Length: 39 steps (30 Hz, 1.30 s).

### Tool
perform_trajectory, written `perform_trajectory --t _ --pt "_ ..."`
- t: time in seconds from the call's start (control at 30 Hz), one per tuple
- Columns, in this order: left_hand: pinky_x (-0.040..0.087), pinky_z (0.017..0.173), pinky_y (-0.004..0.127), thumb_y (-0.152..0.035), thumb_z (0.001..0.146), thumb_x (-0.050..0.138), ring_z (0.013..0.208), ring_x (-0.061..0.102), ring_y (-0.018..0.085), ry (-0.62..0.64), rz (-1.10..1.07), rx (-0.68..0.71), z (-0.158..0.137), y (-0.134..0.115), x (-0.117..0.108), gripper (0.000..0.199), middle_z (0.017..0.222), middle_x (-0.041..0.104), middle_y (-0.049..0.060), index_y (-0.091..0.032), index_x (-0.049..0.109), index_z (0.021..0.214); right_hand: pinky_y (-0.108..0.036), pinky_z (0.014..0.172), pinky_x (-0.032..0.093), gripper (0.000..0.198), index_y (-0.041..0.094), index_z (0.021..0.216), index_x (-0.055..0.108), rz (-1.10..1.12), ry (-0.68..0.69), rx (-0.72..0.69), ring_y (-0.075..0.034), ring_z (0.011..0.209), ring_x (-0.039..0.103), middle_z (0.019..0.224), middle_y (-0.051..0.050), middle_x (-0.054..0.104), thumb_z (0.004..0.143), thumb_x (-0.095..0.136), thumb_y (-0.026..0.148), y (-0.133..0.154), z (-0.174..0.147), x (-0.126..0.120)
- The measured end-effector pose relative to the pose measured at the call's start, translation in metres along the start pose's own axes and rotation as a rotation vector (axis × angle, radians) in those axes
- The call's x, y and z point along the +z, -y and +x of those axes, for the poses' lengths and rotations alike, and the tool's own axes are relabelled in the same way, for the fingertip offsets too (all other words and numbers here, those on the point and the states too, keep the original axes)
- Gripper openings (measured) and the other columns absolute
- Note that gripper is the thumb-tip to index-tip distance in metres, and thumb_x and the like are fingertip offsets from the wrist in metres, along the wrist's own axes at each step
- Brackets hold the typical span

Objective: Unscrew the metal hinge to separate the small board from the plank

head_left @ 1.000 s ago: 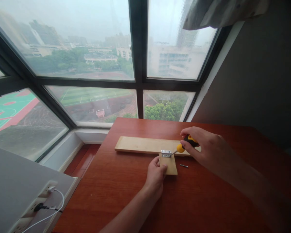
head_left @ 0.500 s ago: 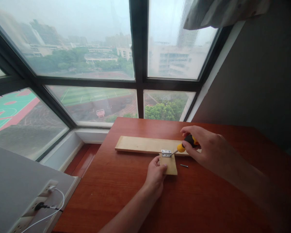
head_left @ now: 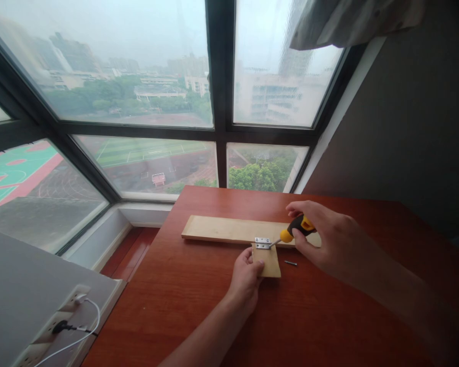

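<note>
My left hand (head_left: 247, 272) grips a small wooden board (head_left: 268, 264), thumb on top and fingers at its left edge. A silver metal hinge (head_left: 262, 243) lies at the board's far edge, beside a long pale plank (head_left: 225, 229). In my right hand (head_left: 325, 229) is a screwdriver (head_left: 300, 224) with a yellow and black handle, held between thumb and fingers. Its tip meets the hinge's near right corner; any screw head there is too small to make out. A loose screw (head_left: 290, 263) rests on the table right of the small board.
The reddish-brown wooden table (head_left: 183, 306) reaches toward large windows with a dark frame (head_left: 222, 135). At lower left, wall sockets (head_left: 57, 323) hold a white cable (head_left: 98, 311) and a black plug (head_left: 60, 326). Grey fabric (head_left: 355, 23) hangs at the upper right.
My right hand's fingers have shifted slightly around the screwdriver handle, showing more of its yellow part. The small board and hinge stay in place, with my left hand still on the board.
</note>
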<state>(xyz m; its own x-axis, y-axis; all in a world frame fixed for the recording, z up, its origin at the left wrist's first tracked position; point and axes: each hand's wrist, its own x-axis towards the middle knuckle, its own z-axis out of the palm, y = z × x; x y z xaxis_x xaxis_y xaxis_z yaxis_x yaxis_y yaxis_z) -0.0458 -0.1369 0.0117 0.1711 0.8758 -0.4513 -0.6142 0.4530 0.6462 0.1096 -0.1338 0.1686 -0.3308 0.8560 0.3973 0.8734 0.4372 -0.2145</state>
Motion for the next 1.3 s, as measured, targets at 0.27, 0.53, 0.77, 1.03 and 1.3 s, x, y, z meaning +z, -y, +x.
perform_trajectory --t 0.27,0.53,0.77,1.03,1.3 --pt "0.048 0.064 0.023 -0.007 0.053 0.07 0.069 0.061 0.014 0.004 -0.016 0.016 0.0013 0.0024 -0.0017 0.041 0.08 0.069 0.005 -0.012 0.063 0.093 -0.036 0.068 0.05 0.026 0.024 0.111 0.055 -0.099 0.007 0.042 -0.023 0.084 0.066 0.105 -0.003 0.068 0.088 0.052 0.036 0.0012 -0.0007 0.0001" --pt "0.048 0.064 0.024 -0.008 0.052 0.07 0.068 0.061 0.014 -0.005 -0.009 0.011 0.0002 0.0012 -0.0008 0.04 0.08 0.068 0.005 -0.013 0.063 0.091 -0.034 0.076 0.05 0.031 0.024 0.113 0.053 -0.034 0.029 -0.002 -0.02 0.091 0.065 0.108 -0.003 0.066 0.082 0.052 0.02 0.0022 -0.0031 -0.0052" --pt "0.049 0.068 0.025 -0.008 0.052 0.071 0.072 0.063 0.016 0.003 -0.012 0.004 0.0013 0.0016 -0.0022 0.043 0.084 0.07 0.007 -0.013 0.063 0.094 -0.036 0.064 0.049 0.026 0.024 0.111 0.055 -0.142 0.007 0.068 -0.023 0.082 0.067 0.106 -0.003 0.068 0.09 0.049 0.038 0.0001 -0.0035 -0.0004" --pt "0.051 0.068 0.026 -0.006 0.054 0.069 0.074 0.065 0.017 -0.012 -0.01 -0.009 0.0013 0.0008 -0.0024 0.042 0.085 0.07 0.007 -0.013 0.063 0.095 -0.034 0.069 0.05 0.039 0.022 0.118 0.052 -0.077 0.027 -0.026 -0.022 0.09 0.066 0.112 -0.006 0.066 0.079 0.053 0.021 0.0042 -0.002 -0.0071" --pt "0.052 0.07 0.028 -0.004 0.054 0.067 0.077 0.067 0.02 -0.01 -0.024 -0.01 0.0007 0.0003 0.0012 0.043 0.086 0.071 0.009 -0.012 0.061 0.096 -0.032 0.061 0.047 0.022 0.024 0.107 0.057 -0.144 -0.001 0.043 -0.02 0.076 0.068 0.104 -0.003 0.069 0.089 0.05 0.033 0.0018 0.0052 0.0002"
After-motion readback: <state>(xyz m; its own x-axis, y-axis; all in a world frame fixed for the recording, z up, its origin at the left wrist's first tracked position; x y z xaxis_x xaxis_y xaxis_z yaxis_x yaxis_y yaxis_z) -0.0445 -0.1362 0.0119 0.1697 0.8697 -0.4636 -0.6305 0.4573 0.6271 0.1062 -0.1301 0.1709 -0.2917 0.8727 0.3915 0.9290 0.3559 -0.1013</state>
